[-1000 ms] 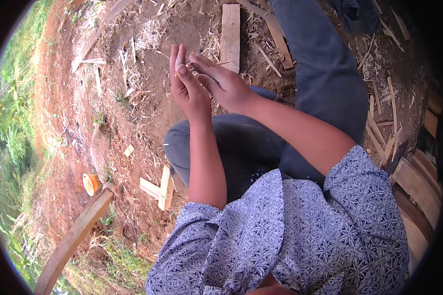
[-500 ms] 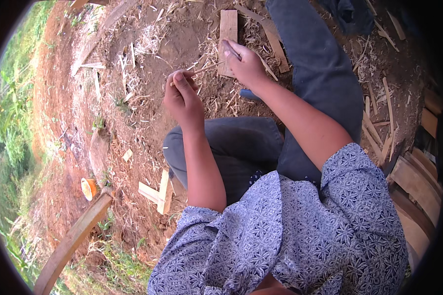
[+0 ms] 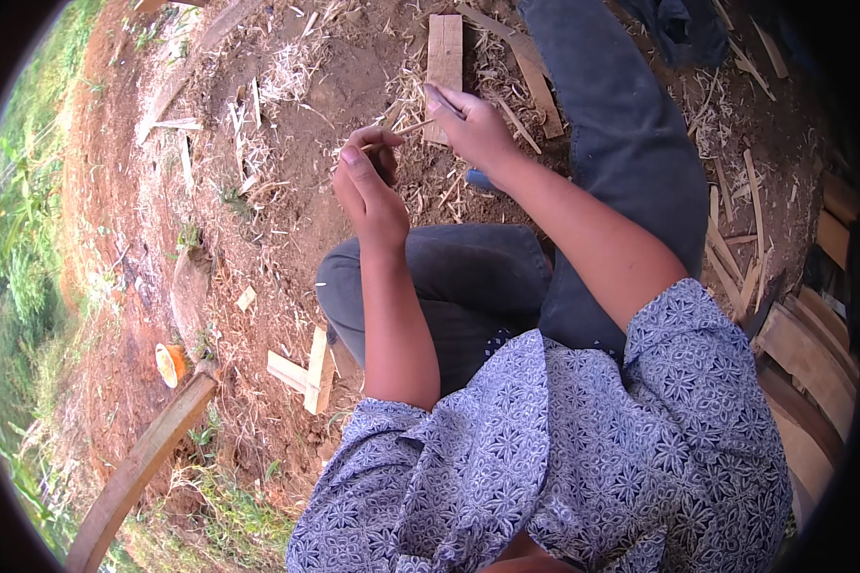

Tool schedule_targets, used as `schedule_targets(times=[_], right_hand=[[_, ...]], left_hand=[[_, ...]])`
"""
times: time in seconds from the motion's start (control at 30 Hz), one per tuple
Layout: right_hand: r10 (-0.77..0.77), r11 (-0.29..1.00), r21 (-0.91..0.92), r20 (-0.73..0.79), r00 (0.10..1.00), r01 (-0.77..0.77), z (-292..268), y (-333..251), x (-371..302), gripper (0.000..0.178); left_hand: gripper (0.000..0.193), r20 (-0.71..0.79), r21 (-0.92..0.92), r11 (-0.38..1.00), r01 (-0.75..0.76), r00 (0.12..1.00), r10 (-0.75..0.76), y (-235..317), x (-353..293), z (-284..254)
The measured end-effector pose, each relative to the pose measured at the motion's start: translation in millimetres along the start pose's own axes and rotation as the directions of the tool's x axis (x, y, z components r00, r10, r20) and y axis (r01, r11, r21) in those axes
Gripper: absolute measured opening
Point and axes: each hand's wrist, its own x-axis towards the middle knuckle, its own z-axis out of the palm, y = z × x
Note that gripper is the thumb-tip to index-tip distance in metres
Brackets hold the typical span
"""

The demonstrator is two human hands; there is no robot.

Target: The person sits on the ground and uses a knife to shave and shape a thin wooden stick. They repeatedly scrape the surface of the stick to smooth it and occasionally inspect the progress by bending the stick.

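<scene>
My left hand [image 3: 369, 186] is closed around a thin wooden stick [image 3: 414, 127], its fingers curled and the thumb lying over them. The stick slants up to the right, reaching my right hand [image 3: 475, 129]. That hand is wrapped round a dark narrow tool [image 3: 445, 102], which pokes out between thumb and fingers; its kind cannot be made out. A short flat board [image 3: 444, 53] lies on the ground just beyond both hands. Close to my right wrist there is a blue rounded piece [image 3: 481, 180], partly hidden by the forearm.
My bent legs [image 3: 631, 134] frame the work spot. Wood shavings and strips [image 3: 537, 91] litter the bare soil. Two small crossed wood pieces [image 3: 317, 372] lie at my left, near an orange cup-like object [image 3: 171, 365] and a wooden beam [image 3: 143, 468]. Stacked planks [image 3: 807, 358] stand at right.
My left hand has moved right and slightly down, closer to my right hand, so less of the stick shows between them. The right hand has shifted only a little.
</scene>
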Motion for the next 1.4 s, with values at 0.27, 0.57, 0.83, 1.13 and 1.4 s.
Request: schedule_targets(times=[0.27, 0.57, 0.83, 1.13, 1.4], right_hand=[[-0.317, 0.948, 0.019, 0.129, 0.940, 0.317, 29.9, -27.3, -40.9, 0.051], [-0.116, 0.987, 0.126, 0.167, 0.979, 0.096, 20.8, 11.1, -15.8, 0.048], [-0.195, 0.977, -0.055, 0.136, 0.971, 0.204, 18.3, 13.9, -17.3, 0.047], [-0.128, 0.978, -0.149, 0.111, 0.986, 0.143, 17.6, -7.5, -15.7, 0.044], [-0.038, 0.987, -0.142, 0.236, 0.971, 0.073, 20.4, -18.7, -26.4, 0.052]], left_hand=[[0.054, -0.053, -0.163, 0.985, 0.050, 0.997, -0.060, 5.8, -0.2, 4.4], [0.052, -0.030, -0.201, 0.980, 0.014, 0.999, -0.021, -1.1, 2.9, 7.5], [0.050, -0.068, -0.222, 0.974, 0.053, 0.995, -0.069, -1.3, -0.3, 4.0], [0.048, -0.074, -0.221, 0.974, 0.057, 0.994, -0.075, -1.8, 0.4, 5.6], [0.049, -0.108, -0.207, 0.976, 0.061, 0.990, -0.085, -1.4, -0.7, 3.8]])
